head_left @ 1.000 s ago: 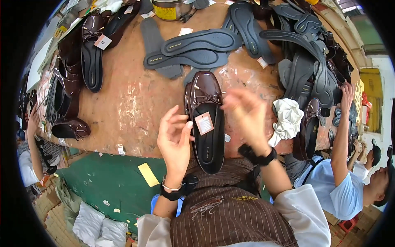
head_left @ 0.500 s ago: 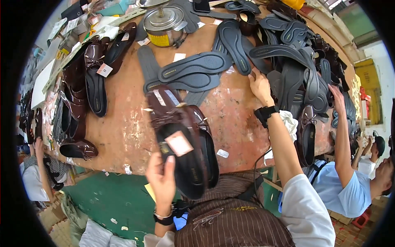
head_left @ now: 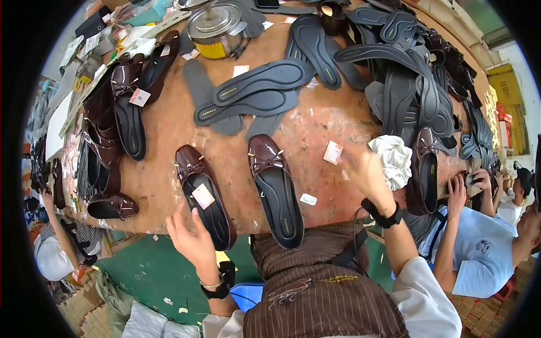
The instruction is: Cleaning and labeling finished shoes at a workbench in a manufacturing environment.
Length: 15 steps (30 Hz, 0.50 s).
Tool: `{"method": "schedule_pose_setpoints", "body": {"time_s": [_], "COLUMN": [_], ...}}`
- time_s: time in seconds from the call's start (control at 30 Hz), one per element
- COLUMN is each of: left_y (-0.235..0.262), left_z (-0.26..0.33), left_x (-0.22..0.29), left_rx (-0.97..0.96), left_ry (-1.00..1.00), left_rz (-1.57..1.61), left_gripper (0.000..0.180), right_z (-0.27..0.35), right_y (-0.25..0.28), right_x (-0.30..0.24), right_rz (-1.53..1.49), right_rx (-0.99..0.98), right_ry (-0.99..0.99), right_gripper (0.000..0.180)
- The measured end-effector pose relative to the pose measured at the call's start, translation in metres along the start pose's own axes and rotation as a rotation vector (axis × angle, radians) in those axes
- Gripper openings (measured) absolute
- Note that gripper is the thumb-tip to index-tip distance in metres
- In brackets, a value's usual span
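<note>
Two dark brown flat shoes with bows lie side by side on the worn wooden table (head_left: 169, 169), heels over its near edge. The left shoe (head_left: 194, 174) carries a white tag on its insole; my left hand (head_left: 191, 239) is at its heel with fingers apart, touching or just off it. The right shoe (head_left: 270, 169) lies free. My right hand (head_left: 366, 177), blurred and with a black wristband, hovers open over the table between a small white tag (head_left: 332, 152) and a crumpled white cloth (head_left: 394, 160).
Dark grey insoles (head_left: 253, 93) are spread and heaped across the far and right side. A metal pot (head_left: 217, 25) stands at the back. More brown shoes (head_left: 127, 112) line the left edge. A person in a light blue shirt (head_left: 479, 253) works at the right, another person (head_left: 56, 253) at the lower left.
My left hand held the shoes up off the table; now both lie flat near the edge and the hand is at the left heel. My right hand has pulled back from the far insoles.
</note>
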<state>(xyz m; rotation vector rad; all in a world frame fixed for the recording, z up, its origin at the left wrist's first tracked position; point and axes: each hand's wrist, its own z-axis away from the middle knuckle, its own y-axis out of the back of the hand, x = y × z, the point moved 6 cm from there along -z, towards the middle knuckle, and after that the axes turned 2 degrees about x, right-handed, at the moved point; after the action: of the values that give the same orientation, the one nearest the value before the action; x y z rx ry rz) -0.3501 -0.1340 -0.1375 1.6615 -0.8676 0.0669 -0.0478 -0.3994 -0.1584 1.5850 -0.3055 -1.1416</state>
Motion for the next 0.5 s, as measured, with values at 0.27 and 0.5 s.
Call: {"method": "schedule_pose_setpoints", "body": {"time_s": [0.27,0.5], "left_y": [-0.021,-0.050], "left_z": [0.045,0.061], "left_x": [0.082,0.091], "left_rx": [-0.398,-0.424], "left_ry": [0.006,-0.090], "left_rz": [0.517,0.420], "left_gripper": [0.016,0.036], "right_z": [-0.048,-0.037], "right_y": [-0.014,-0.032], "right_x": [-0.017,-0.007], "right_rz": [0.091,0.183], "right_rx": [0.049,0.034], "right_ry": [0.085,0.219], "right_gripper": [0.014,0.006]}}
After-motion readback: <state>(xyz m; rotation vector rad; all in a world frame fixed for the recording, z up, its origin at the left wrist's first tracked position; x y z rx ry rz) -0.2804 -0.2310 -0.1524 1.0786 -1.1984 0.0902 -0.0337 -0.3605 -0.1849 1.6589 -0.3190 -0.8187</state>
